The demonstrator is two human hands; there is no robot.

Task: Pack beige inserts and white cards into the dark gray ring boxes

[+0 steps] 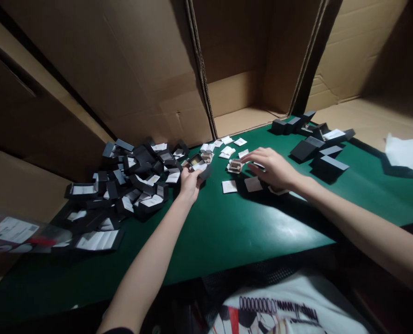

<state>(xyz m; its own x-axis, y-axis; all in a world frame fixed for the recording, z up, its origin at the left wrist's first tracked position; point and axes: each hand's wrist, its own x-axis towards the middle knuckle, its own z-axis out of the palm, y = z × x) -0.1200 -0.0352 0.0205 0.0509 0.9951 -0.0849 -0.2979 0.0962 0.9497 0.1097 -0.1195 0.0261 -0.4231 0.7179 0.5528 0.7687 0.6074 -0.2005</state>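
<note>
A small open black box (198, 162), with something pale inside, is gripped in my left hand (191, 182) at the middle of the table. Its thumb lies along the near side of the box. My right hand (272, 168) hovers palm down over several white folded papers, fingers stretched and apart, with nothing visible in it. Its fingertips reach close to a small tan insert with a clear-looking holder (235, 166); I cannot tell whether they touch. Just in front lie a white square card (229, 186) and a second white card (253, 184). Another tan insert (207, 158) sits behind the held box.
A heap of open black boxes with white papers (140, 181) covers the left side. More black boxes (318, 144) lie at the back right. Large cardboard boxes (151, 69) wall the green table's (206, 232) far edge. A plastic bag (18, 232) is at far left, white sheet (408, 155) at right.
</note>
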